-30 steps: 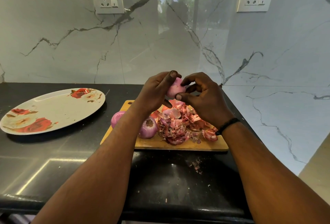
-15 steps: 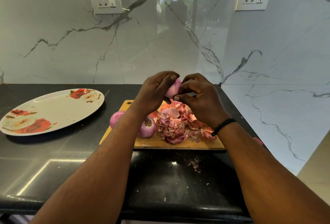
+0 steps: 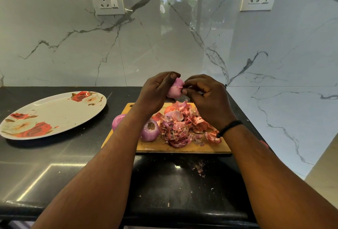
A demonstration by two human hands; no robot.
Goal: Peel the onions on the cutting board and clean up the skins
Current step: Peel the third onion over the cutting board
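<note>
Left hand [image 3: 155, 93] has its fingers curled around an onion [image 3: 175, 89]. Right hand [image 3: 206, 99] pinches a bit of skin [image 3: 180, 87] right at its fingertips, above the cutting board [image 3: 182, 148].

left hand [image 3: 155, 93]: curled grip, raised | right hand [image 3: 206, 99]: fingertips pinching, raised

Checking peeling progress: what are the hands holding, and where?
Left hand grips the onion around its left side; right hand pinches a skin edge on its right.
</note>
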